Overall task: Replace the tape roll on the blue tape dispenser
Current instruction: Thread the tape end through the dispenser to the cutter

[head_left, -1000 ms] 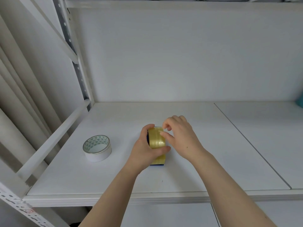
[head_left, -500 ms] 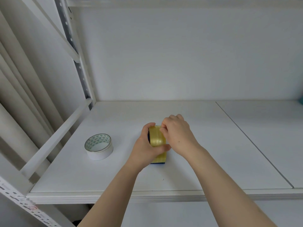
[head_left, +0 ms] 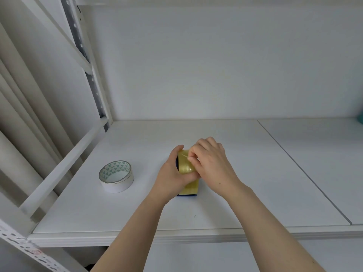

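Observation:
A yellowish clear tape roll (head_left: 185, 165) sits on the blue tape dispenser (head_left: 186, 194), which stands on the white shelf (head_left: 225, 173); only a thin blue strip of the dispenser shows at its base and left side. My left hand (head_left: 172, 177) wraps around the roll and dispenser from the left. My right hand (head_left: 212, 163) is on the roll's right side, its thumb and forefinger pinched at the tape's surface near the top. A white tape roll (head_left: 116, 176) with a green triangle pattern inside lies flat to the left, apart from both hands.
The shelf has a back wall and a white diagonal brace (head_left: 59, 169) along its left side. A seam (head_left: 302, 169) splits the shelf board on the right. A teal object (head_left: 361, 119) peeks in at the far right edge.
My right hand has closed in on the roll, from fingers spread beside it to thumb and forefinger pinched on its top. The left hand keeps its grip.

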